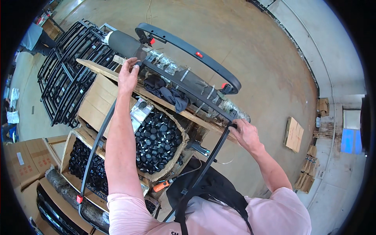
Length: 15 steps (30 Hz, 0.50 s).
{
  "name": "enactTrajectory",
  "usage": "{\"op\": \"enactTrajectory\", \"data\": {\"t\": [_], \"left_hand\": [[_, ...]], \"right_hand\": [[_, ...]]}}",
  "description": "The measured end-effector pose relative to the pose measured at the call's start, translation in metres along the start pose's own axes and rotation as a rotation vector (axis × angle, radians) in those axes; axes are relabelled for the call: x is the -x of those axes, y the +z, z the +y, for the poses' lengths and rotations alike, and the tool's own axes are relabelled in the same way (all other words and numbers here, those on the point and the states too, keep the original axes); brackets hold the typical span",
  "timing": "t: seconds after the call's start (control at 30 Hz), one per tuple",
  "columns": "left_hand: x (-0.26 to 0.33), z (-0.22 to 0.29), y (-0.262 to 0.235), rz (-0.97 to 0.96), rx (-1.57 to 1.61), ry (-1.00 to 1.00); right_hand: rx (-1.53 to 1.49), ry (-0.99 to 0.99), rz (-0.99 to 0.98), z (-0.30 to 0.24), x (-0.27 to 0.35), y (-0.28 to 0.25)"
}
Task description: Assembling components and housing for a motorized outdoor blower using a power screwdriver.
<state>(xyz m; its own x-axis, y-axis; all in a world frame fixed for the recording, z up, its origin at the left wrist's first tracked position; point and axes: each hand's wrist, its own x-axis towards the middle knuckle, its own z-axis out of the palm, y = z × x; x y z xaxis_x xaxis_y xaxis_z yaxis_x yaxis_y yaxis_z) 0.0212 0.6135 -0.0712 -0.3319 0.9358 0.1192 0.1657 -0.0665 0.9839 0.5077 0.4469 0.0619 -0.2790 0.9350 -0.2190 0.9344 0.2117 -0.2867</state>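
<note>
A black tubular metal frame [186,87] lies across the padded stand in front of me, its side bars running back toward my body. At its left corner, the fingers of my left hand [128,76] close on what looks like a black knob [139,63]. My right hand [246,134] grips a similar dark knob [233,126] at the right corner. Beyond the crossbar stands a curved black hoop [188,49] with red clips [199,55]. Under my left forearm, a carton holds many black knobs [158,141] with silver studs.
A dark cloth [166,92] hangs over the wooden board by the wrapped roll [125,43]. Near my waist lie an orange-handled tool [162,185] and a power driver [199,149]. Black racks [74,74] are stacked at left, near another person [37,37]. Flat cardboard [293,134] lies at right.
</note>
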Motion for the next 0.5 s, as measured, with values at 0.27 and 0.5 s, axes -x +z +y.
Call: {"op": "enactTrajectory", "data": {"t": [0.27, 0.5], "left_hand": [[0.008, 0.023, 0.013, 0.025, -0.409, -0.018], [0.006, 0.004, -0.005, 0.049, -0.08, -0.008]], "right_hand": [[0.166, 0.137, -0.074, -0.007, -0.011, 0.003], [0.214, 0.031, -0.176, -0.023, -0.009, -0.013]]}}
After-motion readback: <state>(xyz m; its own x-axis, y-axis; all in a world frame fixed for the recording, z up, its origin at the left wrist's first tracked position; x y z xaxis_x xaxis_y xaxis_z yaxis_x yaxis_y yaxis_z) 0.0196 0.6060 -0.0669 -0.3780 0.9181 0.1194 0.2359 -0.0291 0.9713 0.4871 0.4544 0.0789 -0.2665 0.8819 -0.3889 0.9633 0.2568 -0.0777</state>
